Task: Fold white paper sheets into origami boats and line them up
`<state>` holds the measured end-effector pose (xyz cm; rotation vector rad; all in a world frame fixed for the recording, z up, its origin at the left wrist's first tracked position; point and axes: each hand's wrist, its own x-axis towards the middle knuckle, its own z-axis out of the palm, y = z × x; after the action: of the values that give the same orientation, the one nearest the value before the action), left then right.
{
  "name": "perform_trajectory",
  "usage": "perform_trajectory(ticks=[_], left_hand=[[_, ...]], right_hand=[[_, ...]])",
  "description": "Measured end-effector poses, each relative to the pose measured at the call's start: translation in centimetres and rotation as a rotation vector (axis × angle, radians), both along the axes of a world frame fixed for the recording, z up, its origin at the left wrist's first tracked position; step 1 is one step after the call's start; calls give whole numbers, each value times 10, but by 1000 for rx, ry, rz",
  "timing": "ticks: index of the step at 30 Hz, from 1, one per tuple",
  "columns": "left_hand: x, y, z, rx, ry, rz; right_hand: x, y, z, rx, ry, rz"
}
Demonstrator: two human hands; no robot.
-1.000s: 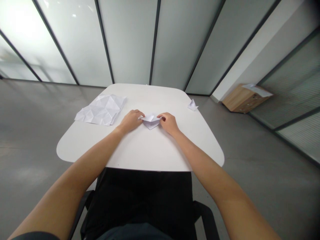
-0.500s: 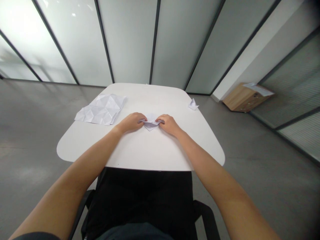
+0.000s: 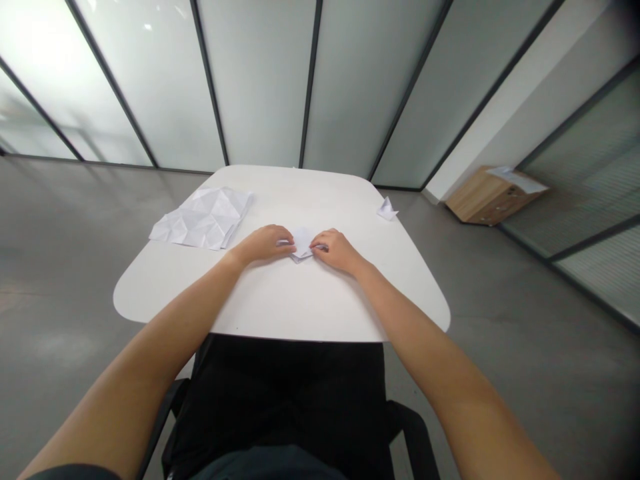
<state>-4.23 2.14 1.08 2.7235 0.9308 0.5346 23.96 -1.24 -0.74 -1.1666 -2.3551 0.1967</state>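
I've got left hand (image 3: 269, 243) at folded paper's (image 3: 302, 239) 9 o'clock, right hand (image 3: 337, 249) at 3, both grips pinching it.

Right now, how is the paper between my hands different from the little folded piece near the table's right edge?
The held paper is pinched by the left hand and right hand; the folded piece sits untouched. The held paper looks fairly flat, while the folded piece has a peak sticking up. The held paper is nearer you than the folded piece. Both are white folded paper.
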Motion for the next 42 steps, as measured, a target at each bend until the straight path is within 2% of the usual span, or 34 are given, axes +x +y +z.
perform_trajectory(ticks=[7, 12, 19, 23, 30, 34, 38, 42], left_hand=[[2, 0, -4, 102, 40, -32], [4, -3, -1, 84, 11, -90], [5, -3, -2, 33, -7, -120], [5, -4, 0, 10, -2, -112], [5, -7, 2, -11, 5, -89], [4, -6, -1, -19, -22, -34], [3, -4, -4, -36, -68, -32], [2, -4, -3, -65, -87, -34]], right_hand=[[-14, -9, 3, 59, -109, -30], [-23, -15, 4, 37, -90, 40], [-25, -19, 4, 3, -73, 22], [-24, -17, 2, -28, -25, 29], [-24, -18, 0, -154, 65, -60], [-24, -17, 2, -114, 31, -27], [-23, -17, 3, -58, -9, 40], [-22, -17, 3, -73, 17, 59]])
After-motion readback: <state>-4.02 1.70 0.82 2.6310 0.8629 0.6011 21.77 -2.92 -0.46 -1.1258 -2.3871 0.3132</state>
